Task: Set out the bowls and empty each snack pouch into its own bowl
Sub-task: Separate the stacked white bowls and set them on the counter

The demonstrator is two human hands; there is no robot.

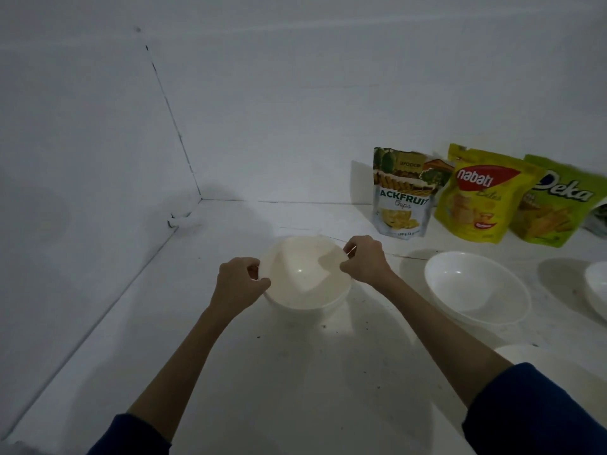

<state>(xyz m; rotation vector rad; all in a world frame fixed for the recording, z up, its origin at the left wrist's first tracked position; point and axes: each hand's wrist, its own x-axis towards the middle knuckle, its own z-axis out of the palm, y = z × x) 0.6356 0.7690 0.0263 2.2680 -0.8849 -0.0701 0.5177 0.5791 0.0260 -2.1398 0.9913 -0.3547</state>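
Here, in the head view, a round white bowl (308, 274) sits on the white counter (295, 372), toward its back left corner where two white walls meet. The left hand (241, 284) pinches the bowl's left rim, thumb and fingers curled round the edge. The right hand (364, 259) pinches the far right rim in the same way, fingers bent over the lip. The bowl therefore lies directly between the two hands, both touching it. A second rim line shows under the near edge, so it may be more than one bowl stacked; I cannot tell for sure. Dark blue sleeves (538, 412) cover both forearms near the bottom edge.

To the right of the held bowl, apart from it, stands a second wide white bowl (476, 287), and a third white bowl (596, 287) is cut off by the right edge. A pale rounded shape (538, 356) shows near the right sleeve; what it is cannot be told.

Along the back edge, against the wall, three pouches stand upright in a row, just beside one another. The leftmost white and green pouch (402, 195) reads "ACKFRUIT Chips", its first letter hidden. The middle yellow pouch (481, 195) carries a red "nabati" logo. The rightmost lime-green pouch (555, 205) reads "Deka". Smaller print on all three is too blurred to read.
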